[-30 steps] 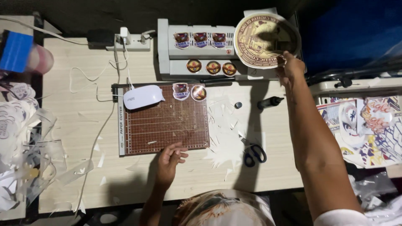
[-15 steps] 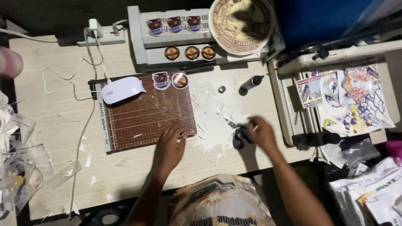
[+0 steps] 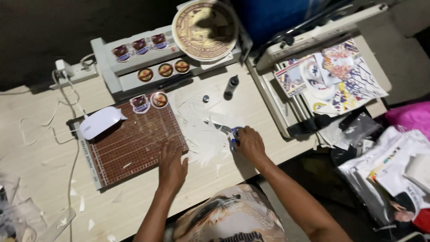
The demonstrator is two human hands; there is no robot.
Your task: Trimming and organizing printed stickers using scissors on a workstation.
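My right hand (image 3: 250,143) closes around the blue handles of a pair of scissors (image 3: 227,130) lying among white paper scraps (image 3: 202,134) on the pale wooden table (image 3: 40,152). My left hand (image 3: 172,166) rests flat, fingers apart, on the near right corner of a brown cutting mat (image 3: 132,144). A white computer mouse (image 3: 100,122) sits on the mat's far left corner. Two round stickers (image 3: 150,101) lie at the mat's far edge.
A grey machine (image 3: 134,62) at the back carries several stickers and a large round gold plaque (image 3: 204,29). A small black bottle (image 3: 231,86) stands on the table. A paper trimmer (image 3: 313,33) with printed sheets (image 3: 331,76) sits right. Bags (image 3: 389,166) lie on the floor.
My right hand came down from the round plaque to the scissors and took hold of them. The view swung right. My left hand stayed on the mat's corner.
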